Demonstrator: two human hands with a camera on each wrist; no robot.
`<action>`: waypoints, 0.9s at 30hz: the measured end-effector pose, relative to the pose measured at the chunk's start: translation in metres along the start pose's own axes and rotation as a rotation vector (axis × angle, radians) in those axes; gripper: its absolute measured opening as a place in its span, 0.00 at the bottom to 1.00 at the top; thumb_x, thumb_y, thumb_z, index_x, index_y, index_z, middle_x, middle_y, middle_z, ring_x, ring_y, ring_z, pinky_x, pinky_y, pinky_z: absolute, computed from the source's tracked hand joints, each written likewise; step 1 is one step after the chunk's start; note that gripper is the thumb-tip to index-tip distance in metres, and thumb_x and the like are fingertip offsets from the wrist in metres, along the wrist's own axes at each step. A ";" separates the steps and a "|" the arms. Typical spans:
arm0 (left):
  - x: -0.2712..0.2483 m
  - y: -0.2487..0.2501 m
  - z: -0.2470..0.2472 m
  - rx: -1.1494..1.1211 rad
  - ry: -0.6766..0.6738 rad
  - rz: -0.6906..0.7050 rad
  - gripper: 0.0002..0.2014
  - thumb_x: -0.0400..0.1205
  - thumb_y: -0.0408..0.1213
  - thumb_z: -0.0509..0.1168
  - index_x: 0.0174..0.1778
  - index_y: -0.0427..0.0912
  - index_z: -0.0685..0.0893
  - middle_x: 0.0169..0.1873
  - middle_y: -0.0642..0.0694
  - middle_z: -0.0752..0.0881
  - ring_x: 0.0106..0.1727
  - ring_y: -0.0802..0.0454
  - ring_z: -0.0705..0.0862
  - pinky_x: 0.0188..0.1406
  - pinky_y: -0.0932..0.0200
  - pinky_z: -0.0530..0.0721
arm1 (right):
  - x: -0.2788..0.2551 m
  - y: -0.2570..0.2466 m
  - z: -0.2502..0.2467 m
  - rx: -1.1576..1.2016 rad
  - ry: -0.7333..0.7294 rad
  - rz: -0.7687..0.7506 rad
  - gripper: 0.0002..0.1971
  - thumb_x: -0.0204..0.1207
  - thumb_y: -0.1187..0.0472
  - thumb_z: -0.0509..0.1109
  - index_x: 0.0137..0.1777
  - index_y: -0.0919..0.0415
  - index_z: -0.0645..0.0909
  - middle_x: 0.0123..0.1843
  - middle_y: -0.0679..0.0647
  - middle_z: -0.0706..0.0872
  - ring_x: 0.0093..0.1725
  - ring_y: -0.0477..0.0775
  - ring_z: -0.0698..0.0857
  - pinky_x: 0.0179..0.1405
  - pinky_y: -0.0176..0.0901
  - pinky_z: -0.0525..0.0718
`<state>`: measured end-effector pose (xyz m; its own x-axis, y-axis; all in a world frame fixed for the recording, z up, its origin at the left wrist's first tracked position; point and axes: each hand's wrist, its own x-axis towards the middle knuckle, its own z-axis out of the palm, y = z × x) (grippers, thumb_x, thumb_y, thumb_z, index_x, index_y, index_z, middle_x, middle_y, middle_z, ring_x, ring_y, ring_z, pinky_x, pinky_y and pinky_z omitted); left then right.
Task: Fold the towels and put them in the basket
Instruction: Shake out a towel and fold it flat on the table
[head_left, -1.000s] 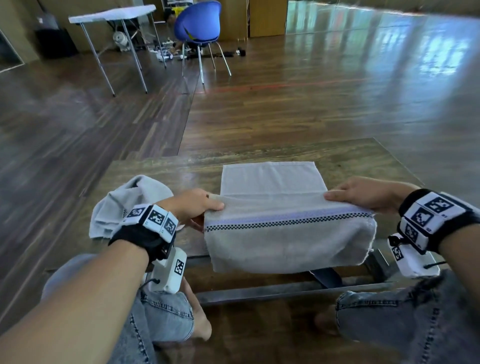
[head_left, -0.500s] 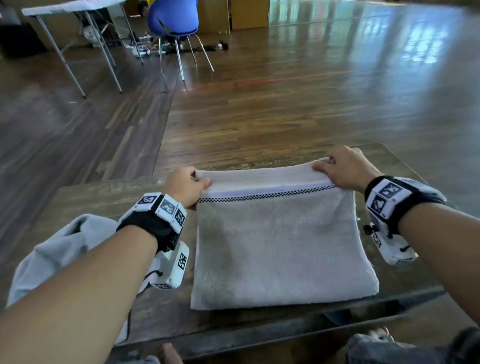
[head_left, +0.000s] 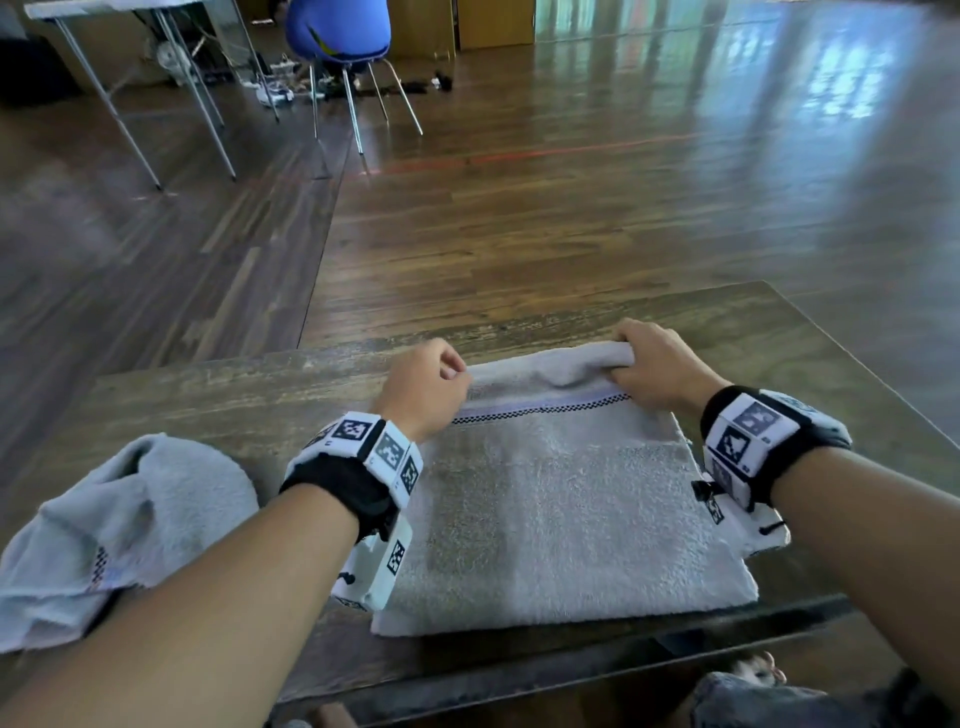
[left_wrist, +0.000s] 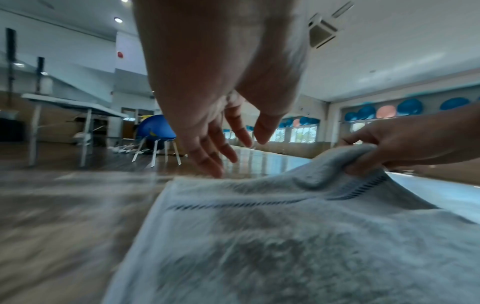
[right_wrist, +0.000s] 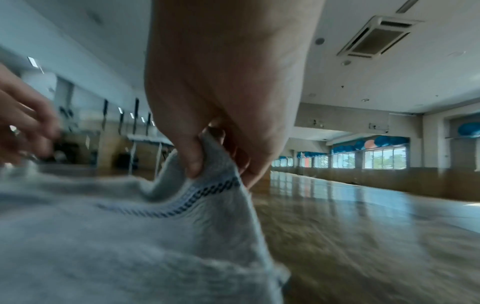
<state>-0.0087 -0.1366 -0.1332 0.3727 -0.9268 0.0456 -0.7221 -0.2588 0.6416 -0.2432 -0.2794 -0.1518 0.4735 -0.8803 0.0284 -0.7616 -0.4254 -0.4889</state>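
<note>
A grey towel (head_left: 561, 509) with a dark checked stripe lies folded in half on the wooden table (head_left: 249, 400) in front of me. My right hand (head_left: 639, 364) pinches its far right corner and holds that corner bunched a little above the table; the right wrist view shows the right hand (right_wrist: 207, 164) with thumb and fingers closed on the cloth (right_wrist: 103, 236). My left hand (head_left: 436, 384) hovers at the far left corner. In the left wrist view the left hand (left_wrist: 228, 156) has relaxed fingers just above the towel (left_wrist: 285, 236), holding nothing. No basket is in view.
A second grey towel (head_left: 130, 519) lies crumpled at the table's left end, beside my left forearm. Beyond the table is open wooden floor, with a blue chair (head_left: 337, 31) and a folding table (head_left: 104, 8) far back left. My knees are under the near edge.
Both hands carried the towel's near edge over to its far edge and laid it down. Since then the left hand has let go, and the right has bunched up the right corner.
</note>
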 end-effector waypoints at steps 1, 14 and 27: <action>-0.003 0.010 -0.001 -0.026 -0.033 0.050 0.02 0.84 0.37 0.67 0.50 0.46 0.82 0.42 0.51 0.86 0.41 0.52 0.86 0.29 0.67 0.79 | -0.009 -0.006 -0.004 0.074 0.056 -0.056 0.05 0.74 0.63 0.71 0.44 0.58 0.76 0.41 0.55 0.86 0.43 0.58 0.80 0.35 0.48 0.72; -0.057 0.079 0.008 -0.178 0.001 0.353 0.11 0.80 0.44 0.75 0.50 0.44 0.84 0.41 0.44 0.87 0.40 0.50 0.86 0.40 0.55 0.85 | -0.101 -0.034 -0.016 0.763 0.023 -0.195 0.07 0.73 0.64 0.80 0.49 0.55 0.88 0.39 0.44 0.90 0.38 0.42 0.85 0.40 0.34 0.82; -0.059 0.097 0.027 -0.090 -0.115 0.303 0.03 0.78 0.33 0.70 0.41 0.43 0.89 0.32 0.49 0.88 0.33 0.55 0.81 0.36 0.59 0.80 | -0.115 -0.016 -0.009 0.813 -0.010 -0.177 0.03 0.79 0.66 0.76 0.49 0.60 0.86 0.39 0.50 0.92 0.39 0.47 0.87 0.42 0.44 0.86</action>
<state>-0.1158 -0.1145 -0.0941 0.0771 -0.9840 0.1607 -0.7335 0.0532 0.6776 -0.2899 -0.1735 -0.1392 0.5633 -0.8110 0.1583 -0.1197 -0.2697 -0.9555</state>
